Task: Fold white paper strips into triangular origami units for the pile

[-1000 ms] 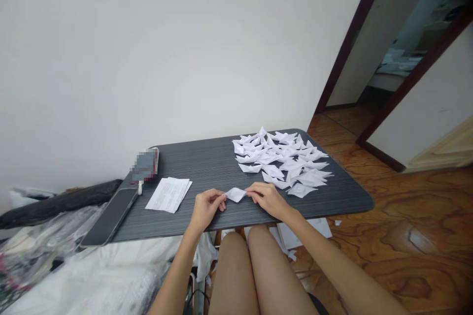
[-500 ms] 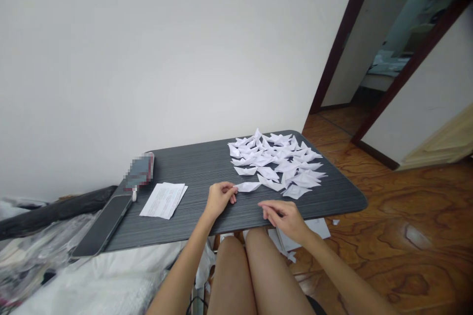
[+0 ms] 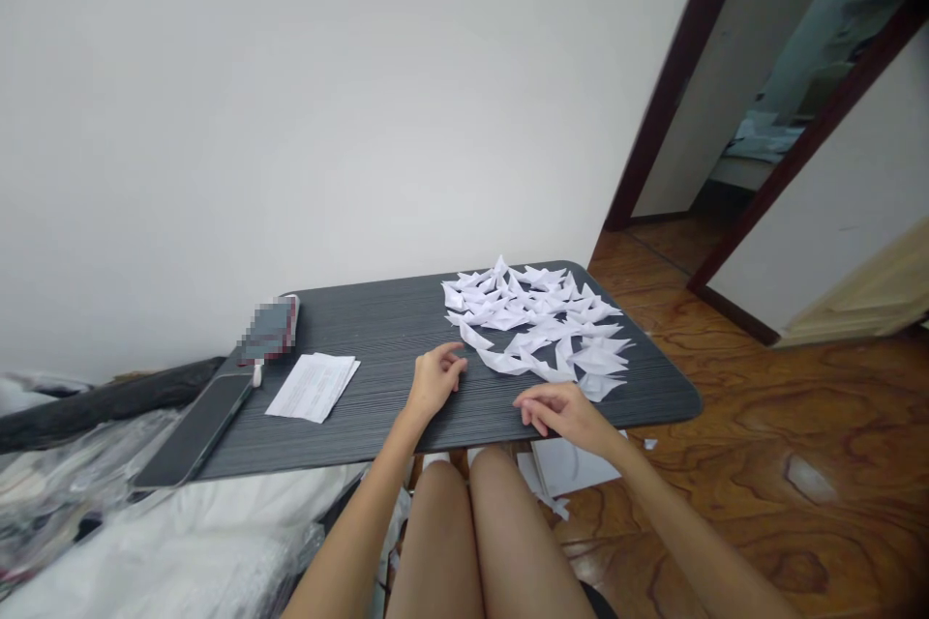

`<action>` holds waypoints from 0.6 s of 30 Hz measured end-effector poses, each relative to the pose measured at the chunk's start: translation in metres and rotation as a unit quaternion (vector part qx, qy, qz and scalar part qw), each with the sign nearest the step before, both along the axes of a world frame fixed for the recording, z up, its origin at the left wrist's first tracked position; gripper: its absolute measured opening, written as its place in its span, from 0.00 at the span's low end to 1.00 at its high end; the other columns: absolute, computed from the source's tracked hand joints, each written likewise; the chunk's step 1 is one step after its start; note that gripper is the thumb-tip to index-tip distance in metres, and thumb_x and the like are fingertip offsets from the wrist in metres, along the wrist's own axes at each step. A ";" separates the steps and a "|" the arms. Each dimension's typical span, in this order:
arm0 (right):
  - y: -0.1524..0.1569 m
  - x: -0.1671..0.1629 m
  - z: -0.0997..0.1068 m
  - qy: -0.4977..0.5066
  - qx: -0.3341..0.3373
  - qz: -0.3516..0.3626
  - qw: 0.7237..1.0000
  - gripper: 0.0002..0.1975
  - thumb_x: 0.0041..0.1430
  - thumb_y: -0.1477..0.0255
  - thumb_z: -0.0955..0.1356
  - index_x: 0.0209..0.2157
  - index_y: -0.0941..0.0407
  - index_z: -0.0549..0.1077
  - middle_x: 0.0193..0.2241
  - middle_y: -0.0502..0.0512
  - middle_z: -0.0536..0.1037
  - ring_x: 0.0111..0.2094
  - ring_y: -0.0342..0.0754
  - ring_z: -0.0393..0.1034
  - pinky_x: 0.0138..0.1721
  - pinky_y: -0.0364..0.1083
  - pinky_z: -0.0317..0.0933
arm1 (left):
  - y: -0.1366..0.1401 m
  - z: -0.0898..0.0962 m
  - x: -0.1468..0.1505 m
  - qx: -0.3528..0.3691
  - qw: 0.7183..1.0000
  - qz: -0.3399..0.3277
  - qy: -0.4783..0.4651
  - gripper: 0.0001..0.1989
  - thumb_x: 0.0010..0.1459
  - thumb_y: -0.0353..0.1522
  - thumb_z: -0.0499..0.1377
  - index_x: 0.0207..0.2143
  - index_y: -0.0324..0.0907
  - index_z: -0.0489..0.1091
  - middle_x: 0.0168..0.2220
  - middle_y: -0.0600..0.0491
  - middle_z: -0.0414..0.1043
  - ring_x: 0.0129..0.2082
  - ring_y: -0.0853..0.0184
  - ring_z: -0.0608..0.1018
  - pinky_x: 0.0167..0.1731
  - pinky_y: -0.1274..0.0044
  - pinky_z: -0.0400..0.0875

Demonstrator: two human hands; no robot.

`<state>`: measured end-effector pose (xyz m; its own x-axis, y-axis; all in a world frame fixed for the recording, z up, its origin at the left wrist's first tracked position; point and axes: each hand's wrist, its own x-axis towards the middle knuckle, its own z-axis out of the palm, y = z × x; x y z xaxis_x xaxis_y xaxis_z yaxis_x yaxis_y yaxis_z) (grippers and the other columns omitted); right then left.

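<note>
The left hand (image 3: 437,379) and right hand (image 3: 557,409) look empty, fingers loosely curled, near the desk's (image 3: 384,324) front edge. Paper boats (image 3: 504,316) lie toward its right end. The closest boat (image 3: 502,364) is just right of the left hand, long ways mostly along that edge.

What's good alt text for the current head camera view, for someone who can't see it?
A person's left hand and right hand, both loosely curled and seemingly empty, are over the near side of a dark table, close to a cluster of folded white paper boats. To the left lies a stack of paper sheets.
</note>
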<state>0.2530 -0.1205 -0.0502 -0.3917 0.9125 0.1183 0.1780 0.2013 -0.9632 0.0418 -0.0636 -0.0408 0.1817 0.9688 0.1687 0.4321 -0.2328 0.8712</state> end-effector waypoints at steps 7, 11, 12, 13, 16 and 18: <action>-0.019 0.002 0.006 0.050 -0.046 0.033 0.997 0.13 0.52 0.66 0.63 0.29 0.62 0.71 0.19 0.53 0.70 0.14 0.36 0.58 0.16 0.39 0.53 | -0.052 0.012 -0.113 0.153 0.956 0.161 0.194 0.13 0.52 0.37 0.51 0.35 0.39 0.70 0.36 0.48 0.72 0.35 0.65 0.74 0.38 0.74 0.67; -0.025 -0.003 0.000 0.046 -0.047 0.046 0.997 0.13 0.53 0.66 0.63 0.29 0.62 0.72 0.19 0.53 0.70 0.15 0.36 0.58 0.16 0.39 0.53 | -0.062 0.011 -0.166 0.102 0.907 0.230 0.339 0.23 0.48 0.41 0.54 0.43 0.34 0.66 0.49 0.40 0.63 0.50 0.56 0.65 0.49 0.68 0.58; -0.025 -0.005 -0.001 0.042 -0.047 0.045 0.997 0.13 0.53 0.66 0.63 0.29 0.62 0.72 0.19 0.53 0.70 0.15 0.37 0.58 0.17 0.39 0.54 | -0.062 0.011 -0.172 0.069 0.901 0.225 0.364 0.25 0.47 0.42 0.54 0.44 0.32 0.66 0.50 0.38 0.62 0.51 0.56 0.64 0.49 0.68 0.57; -0.025 -0.007 -0.002 0.037 -0.047 0.044 0.997 0.13 0.53 0.66 0.63 0.29 0.62 0.72 0.19 0.53 0.70 0.16 0.37 0.58 0.17 0.39 0.54 | -0.061 0.010 -0.176 0.039 0.896 0.222 0.383 0.26 0.47 0.42 0.53 0.44 0.32 0.65 0.50 0.38 0.61 0.51 0.56 0.63 0.49 0.69 0.57; -0.024 -0.011 -0.001 0.029 -0.049 0.040 0.998 0.14 0.53 0.65 0.62 0.29 0.62 0.72 0.20 0.53 0.71 0.16 0.37 0.58 0.17 0.39 0.55 | -0.058 0.012 -0.178 -0.022 0.886 0.210 0.412 0.25 0.48 0.42 0.53 0.44 0.35 0.66 0.52 0.40 0.60 0.52 0.57 0.63 0.49 0.69 0.57; -0.024 -0.011 0.000 0.026 -0.050 0.042 0.998 0.14 0.53 0.64 0.63 0.29 0.62 0.72 0.20 0.53 0.71 0.16 0.37 0.59 0.17 0.39 0.55 | -0.056 0.014 -0.179 -0.043 0.889 0.203 0.409 0.24 0.48 0.42 0.53 0.44 0.35 0.67 0.52 0.40 0.59 0.52 0.56 0.63 0.49 0.70 0.57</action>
